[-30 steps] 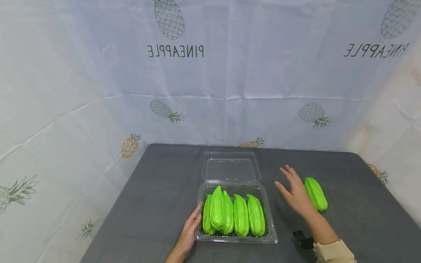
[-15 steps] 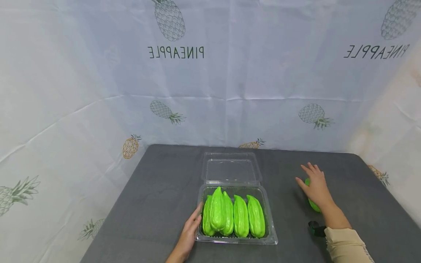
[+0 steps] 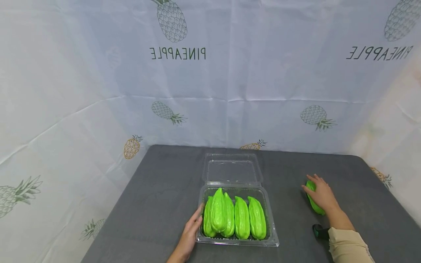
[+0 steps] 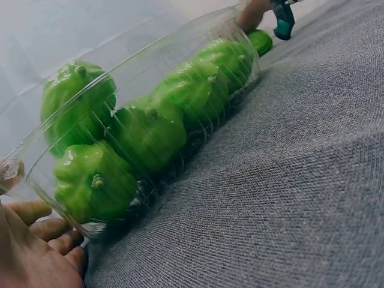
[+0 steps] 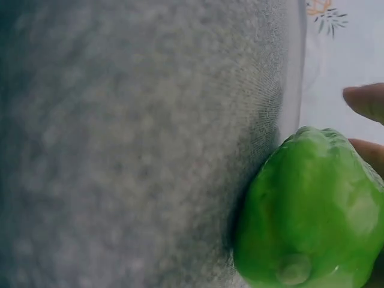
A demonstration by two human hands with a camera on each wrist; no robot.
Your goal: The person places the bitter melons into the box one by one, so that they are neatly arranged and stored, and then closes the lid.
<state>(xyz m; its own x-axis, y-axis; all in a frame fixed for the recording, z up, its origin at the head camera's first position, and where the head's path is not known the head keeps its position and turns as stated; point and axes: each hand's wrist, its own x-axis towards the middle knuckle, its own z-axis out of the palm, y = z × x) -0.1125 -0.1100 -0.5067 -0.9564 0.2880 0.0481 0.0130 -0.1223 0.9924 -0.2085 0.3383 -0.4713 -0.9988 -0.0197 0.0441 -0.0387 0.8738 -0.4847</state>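
A clear plastic clamshell box lies with its lid folded back, holding several green bitter melons; one rests on top of others at the left. My left hand grips the box's left side. In the left wrist view, the thumb is at the rim and the fingers are along the outer wall. On the table to the right lies a single bitter melon. My right hand is over it, fingers spread, partly hiding it; in the right wrist view one fingertip stands apart from its surface.
Everything stands on a dark grey cloth-covered table. The transparent lid lies behind the box. A white curtain printed with pineapples hangs along the table's back edge. A dark wrist device sits by the right sleeve.
My right hand has moved right from beside the box and come down over the single bitter melon. My left hand and the box have stayed in place.
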